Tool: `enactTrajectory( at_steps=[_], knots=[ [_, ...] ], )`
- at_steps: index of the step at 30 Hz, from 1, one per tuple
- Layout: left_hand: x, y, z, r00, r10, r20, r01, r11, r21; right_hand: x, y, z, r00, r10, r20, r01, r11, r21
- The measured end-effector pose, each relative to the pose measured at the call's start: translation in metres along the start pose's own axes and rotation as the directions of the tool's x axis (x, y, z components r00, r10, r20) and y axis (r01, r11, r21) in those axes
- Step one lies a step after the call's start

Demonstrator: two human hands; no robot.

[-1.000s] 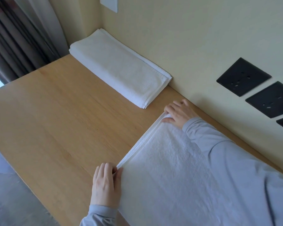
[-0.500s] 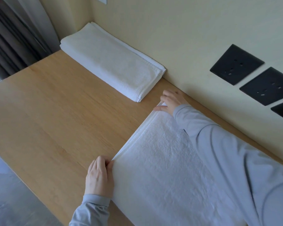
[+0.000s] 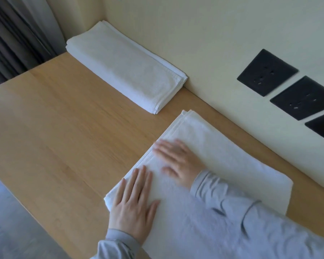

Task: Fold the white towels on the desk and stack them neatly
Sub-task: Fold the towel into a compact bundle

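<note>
White towel (image 3: 224,156) lies part-folded on the wooden worktop (image 3: 54,118) by the wall. Left hand (image 3: 133,204) and right hand (image 3: 180,161) lie flat on it, fingers straight, gripping nothing. Smoothing looks like the step in hand; next likely another fold with edges aligned, then onto the folded towel (image 3: 123,66) nearby. No container shows.

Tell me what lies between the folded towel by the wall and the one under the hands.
Head view: only bare desk separates folded towel from near towel.
</note>
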State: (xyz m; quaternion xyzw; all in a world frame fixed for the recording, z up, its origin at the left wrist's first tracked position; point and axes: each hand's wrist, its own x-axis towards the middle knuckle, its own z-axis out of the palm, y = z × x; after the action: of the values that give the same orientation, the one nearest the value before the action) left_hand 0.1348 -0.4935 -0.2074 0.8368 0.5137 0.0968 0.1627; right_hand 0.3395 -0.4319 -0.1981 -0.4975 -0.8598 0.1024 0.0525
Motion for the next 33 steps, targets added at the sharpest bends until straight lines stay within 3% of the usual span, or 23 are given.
enactTrajectory(
  at_steps=[4, 7, 9, 11, 13, 16, 17, 19, 21, 24, 25, 26, 27, 29, 31, 33],
  knots=[
    [-0.003, -0.006, 0.007, 0.999, -0.031, 0.005, 0.031, 0.999, -0.023, 0.012, 0.083, -0.019, 0.929, 0.370, 0.020, -0.366, 0.926, -0.096],
    [-0.002, -0.006, 0.009, 0.999, -0.034, 0.004, 0.034, 0.999, 0.017, 0.013, 0.105, -0.019, 0.901, 0.431, 0.048, -0.431, 0.902, -0.003],
    [-0.002, -0.006, 0.008, 0.999, -0.033, 0.010, 0.032, 0.998, 0.053, 0.016, 0.095, -0.019, 0.883, 0.468, 0.024, -0.464, 0.880, -0.100],
    [-0.002, -0.004, 0.006, 0.999, -0.043, 0.030, 0.041, 0.996, 0.073, 0.014, 0.066, -0.019, 0.897, 0.437, -0.067, -0.442, 0.881, -0.169],
    [-0.002, -0.002, 0.005, 0.998, -0.054, 0.040, 0.050, 0.995, 0.083, 0.001, 0.014, -0.011, 0.957, 0.261, -0.126, -0.273, 0.958, -0.089],
    [-0.002, -0.001, 0.004, 0.999, -0.043, 0.025, 0.041, 0.995, 0.086, -0.047, -0.048, 0.018, 1.000, 0.021, -0.003, -0.021, 0.999, -0.043],
    [-0.002, 0.000, 0.004, 0.999, -0.042, 0.024, 0.040, 0.995, 0.089, -0.064, -0.047, 0.020, 0.999, 0.018, 0.049, -0.015, 0.998, -0.059],
    [-0.003, -0.001, 0.003, 0.999, -0.050, 0.022, 0.047, 0.994, 0.101, -0.091, -0.014, 0.009, 0.985, 0.151, 0.083, -0.140, 0.983, -0.121],
    [-0.003, -0.001, 0.004, 0.998, -0.054, 0.025, 0.051, 0.992, 0.115, -0.120, 0.033, -0.009, 0.924, 0.375, 0.077, -0.354, 0.912, -0.207],
    [-0.002, 0.001, 0.005, 0.998, -0.056, 0.023, 0.052, 0.988, 0.143, -0.166, 0.100, -0.032, 0.669, 0.729, 0.147, -0.687, 0.682, -0.250],
    [-0.002, 0.002, 0.004, 0.998, -0.057, 0.024, 0.053, 0.988, 0.147, -0.175, 0.111, -0.039, 0.587, 0.788, 0.186, -0.731, 0.614, -0.298],
    [-0.002, 0.004, 0.003, 0.998, -0.062, 0.024, 0.058, 0.987, 0.151, -0.181, 0.115, -0.043, 0.550, 0.813, 0.192, -0.737, 0.580, -0.347],
    [-0.003, 0.006, 0.002, 0.997, -0.075, 0.017, 0.072, 0.986, 0.153, -0.182, 0.112, -0.047, 0.566, 0.806, 0.173, -0.714, 0.584, -0.387],
    [-0.007, 0.018, 0.002, 0.991, -0.134, -0.022, 0.136, 0.983, 0.124, -0.177, 0.087, -0.052, 0.722, 0.689, 0.056, -0.628, 0.687, -0.365],
    [-0.018, 0.054, 0.003, 0.979, -0.191, -0.067, 0.196, 0.979, 0.065, -0.171, 0.049, -0.050, 0.860, 0.510, -0.039, -0.503, 0.831, -0.238],
    [-0.038, 0.108, 0.016, 0.989, -0.129, -0.066, 0.129, 0.992, -0.010, -0.173, 0.007, -0.034, 0.938, 0.338, -0.073, -0.345, 0.925, -0.156]
  ],
)
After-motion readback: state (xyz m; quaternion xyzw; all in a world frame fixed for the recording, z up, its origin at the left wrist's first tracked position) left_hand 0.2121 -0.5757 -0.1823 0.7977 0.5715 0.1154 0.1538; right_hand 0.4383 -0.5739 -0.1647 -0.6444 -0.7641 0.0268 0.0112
